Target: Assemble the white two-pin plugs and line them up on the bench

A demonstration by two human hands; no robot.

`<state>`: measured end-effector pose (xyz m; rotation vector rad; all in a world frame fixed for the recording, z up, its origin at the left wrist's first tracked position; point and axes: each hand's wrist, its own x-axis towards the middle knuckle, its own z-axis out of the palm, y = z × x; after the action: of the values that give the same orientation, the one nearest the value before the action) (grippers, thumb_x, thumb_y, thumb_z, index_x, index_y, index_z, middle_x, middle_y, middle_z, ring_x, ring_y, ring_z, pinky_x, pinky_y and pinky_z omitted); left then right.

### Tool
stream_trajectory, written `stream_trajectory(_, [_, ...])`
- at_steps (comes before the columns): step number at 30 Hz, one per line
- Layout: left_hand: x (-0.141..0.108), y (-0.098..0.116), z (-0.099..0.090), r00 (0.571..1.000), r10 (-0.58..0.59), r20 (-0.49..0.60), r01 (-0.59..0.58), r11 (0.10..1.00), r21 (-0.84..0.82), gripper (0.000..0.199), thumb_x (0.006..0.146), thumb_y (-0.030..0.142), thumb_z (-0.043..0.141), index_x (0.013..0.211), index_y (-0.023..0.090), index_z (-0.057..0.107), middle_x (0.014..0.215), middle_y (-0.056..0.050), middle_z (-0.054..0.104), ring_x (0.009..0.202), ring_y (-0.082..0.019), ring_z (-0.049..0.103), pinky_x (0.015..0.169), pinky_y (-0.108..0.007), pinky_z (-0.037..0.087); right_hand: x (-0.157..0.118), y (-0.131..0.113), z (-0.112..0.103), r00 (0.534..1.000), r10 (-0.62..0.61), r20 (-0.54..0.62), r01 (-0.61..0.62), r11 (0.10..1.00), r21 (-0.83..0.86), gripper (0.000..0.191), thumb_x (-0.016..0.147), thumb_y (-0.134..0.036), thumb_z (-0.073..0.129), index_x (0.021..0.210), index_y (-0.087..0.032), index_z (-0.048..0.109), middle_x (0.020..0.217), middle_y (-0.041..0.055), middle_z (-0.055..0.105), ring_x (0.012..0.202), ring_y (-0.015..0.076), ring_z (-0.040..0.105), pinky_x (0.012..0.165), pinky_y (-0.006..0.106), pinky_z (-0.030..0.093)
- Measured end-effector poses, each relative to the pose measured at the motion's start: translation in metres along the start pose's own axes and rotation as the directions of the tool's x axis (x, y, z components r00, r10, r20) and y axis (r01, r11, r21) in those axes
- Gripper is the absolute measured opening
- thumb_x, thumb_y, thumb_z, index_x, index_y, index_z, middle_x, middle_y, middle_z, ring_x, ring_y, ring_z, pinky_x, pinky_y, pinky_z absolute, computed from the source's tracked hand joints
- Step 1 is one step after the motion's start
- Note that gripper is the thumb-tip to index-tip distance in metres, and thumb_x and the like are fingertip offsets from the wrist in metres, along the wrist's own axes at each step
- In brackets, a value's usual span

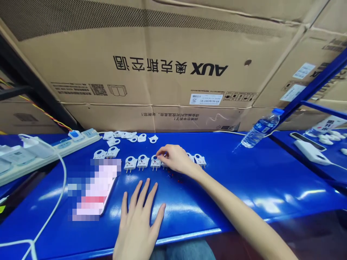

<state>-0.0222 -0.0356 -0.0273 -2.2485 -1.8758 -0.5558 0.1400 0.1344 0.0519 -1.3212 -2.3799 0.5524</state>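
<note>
Several small white plug pieces (142, 162), each with a ring on top and two metal prongs, lie in a row on the blue table (217, 202). My right hand (173, 159) is over the middle of the row, its thumb and fingertips pinched together at the ring of one plug (155, 164). What lies between the fingertips is hidden, and the hand covers some of the row. A last plug (200, 160) shows to the right of my wrist. Below the row, my left hand (138, 220) rests palm down with fingers spread, holding nothing.
A blurred-out phone (94, 191) lies left of my left hand. More white ring pieces (141, 137) are piled behind. Power strips (67, 142) with cables run along the left. A water bottle (261, 128) stands tilted at the right, before large cardboard boxes (151, 86). Tiny red bits (177, 177) lie under my right wrist.
</note>
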Motion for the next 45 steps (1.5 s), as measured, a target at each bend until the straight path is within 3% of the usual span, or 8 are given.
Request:
stream_trajectory(7, [0.001, 0.001, -0.001, 1.000, -0.005, 0.015, 0.005, 1.000, -0.002, 0.055, 0.104, 0.050, 0.043, 0.154, 0.028, 0.051, 0.161, -0.004, 0.051, 0.151, -0.030, 0.044, 0.126, -0.062, 0.029, 0.019, -0.018, 0.010, 0.993, -0.005, 0.118, 0.023, 0.988, -0.156, 0.018, 0.097, -0.026, 0.061, 0.100, -0.025, 0.078, 0.104, 0.0038, 0.078, 0.094, 0.0202, 0.070, 0.077, 0.026, 0.047])
stream_trajectory(13, [0.000, 0.000, -0.001, 1.000, -0.015, 0.013, 0.015, 1.000, -0.025, 0.055, 0.104, 0.051, 0.043, 0.153, 0.027, 0.051, 0.161, -0.005, 0.051, 0.151, -0.030, 0.043, 0.126, -0.064, 0.029, 0.015, -0.023, 0.009, 0.993, -0.002, 0.114, 0.025, 0.980, -0.199, 0.023, 0.101, -0.023, 0.051, 0.107, -0.024, 0.074, 0.117, 0.0059, 0.075, 0.099, 0.0202, 0.069, 0.080, 0.026, 0.047])
stream_trajectory(18, [0.000, 0.001, -0.003, 0.999, -0.019, 0.033, 0.020, 1.000, -0.022, 0.056, 0.103, 0.049, 0.045, 0.154, 0.028, 0.050, 0.162, -0.006, 0.050, 0.151, -0.031, 0.044, 0.126, -0.064, 0.028, 0.006, -0.025, -0.013, 0.990, -0.014, 0.139, 0.042, 0.980, -0.195, 0.019, 0.101, -0.024, 0.055, 0.104, -0.025, 0.074, 0.106, 0.0032, 0.078, 0.096, 0.0198, 0.071, 0.074, 0.026, 0.044])
stream_trajectory(23, [0.001, 0.002, -0.004, 0.999, -0.016, 0.040, 0.016, 1.000, -0.004, 0.056, 0.103, 0.049, 0.045, 0.154, 0.027, 0.050, 0.163, -0.005, 0.048, 0.151, -0.031, 0.044, 0.126, -0.063, 0.028, -0.004, -0.014, -0.041, 0.942, -0.024, 0.333, 0.060, 0.993, -0.100, 0.010, 0.091, -0.022, 0.070, 0.092, -0.025, 0.080, 0.088, 0.0002, 0.079, 0.080, 0.0173, 0.071, 0.064, 0.025, 0.039])
stream_trajectory(25, [0.001, 0.002, -0.004, 1.000, -0.013, 0.025, 0.013, 1.000, 0.001, 0.056, 0.103, 0.050, 0.044, 0.154, 0.027, 0.050, 0.163, -0.005, 0.048, 0.151, -0.031, 0.044, 0.125, -0.064, 0.030, -0.004, -0.010, -0.042, 0.940, -0.039, 0.338, 0.061, 0.997, -0.054, 0.010, 0.091, -0.023, 0.071, 0.091, -0.025, 0.080, 0.084, -0.0004, 0.079, 0.077, 0.0159, 0.070, 0.063, 0.024, 0.040])
stream_trajectory(31, [0.000, 0.002, -0.004, 1.000, -0.015, 0.027, 0.016, 1.000, -0.010, 0.055, 0.104, 0.049, 0.045, 0.154, 0.027, 0.050, 0.163, -0.004, 0.048, 0.152, -0.030, 0.043, 0.126, -0.063, 0.028, 0.014, -0.016, -0.012, 0.997, -0.039, 0.071, 0.041, 0.999, -0.027, 0.019, 0.099, -0.026, 0.060, 0.103, -0.024, 0.079, 0.102, 0.0020, 0.080, 0.091, 0.0177, 0.072, 0.075, 0.025, 0.046])
stream_trajectory(36, [0.000, 0.001, -0.004, 0.999, -0.020, 0.027, 0.021, 0.999, -0.030, 0.054, 0.104, 0.048, 0.046, 0.153, 0.027, 0.051, 0.162, -0.005, 0.049, 0.152, -0.030, 0.043, 0.127, -0.063, 0.027, 0.030, -0.035, 0.013, 0.991, -0.056, 0.125, 0.069, 0.992, -0.106, 0.025, 0.100, -0.029, 0.056, 0.116, -0.027, 0.075, 0.113, 0.0026, 0.079, 0.104, 0.0206, 0.071, 0.084, 0.028, 0.050])
stream_trajectory(45, [0.001, 0.002, -0.006, 0.998, -0.025, 0.055, 0.027, 0.999, -0.033, 0.054, 0.103, 0.049, 0.046, 0.153, 0.027, 0.052, 0.161, -0.005, 0.050, 0.151, -0.031, 0.044, 0.127, -0.063, 0.026, 0.050, -0.047, 0.030, 0.978, -0.027, 0.206, 0.059, 0.986, -0.154, 0.019, 0.097, -0.024, 0.056, 0.105, -0.023, 0.073, 0.107, 0.0049, 0.079, 0.098, 0.0212, 0.071, 0.079, 0.028, 0.050])
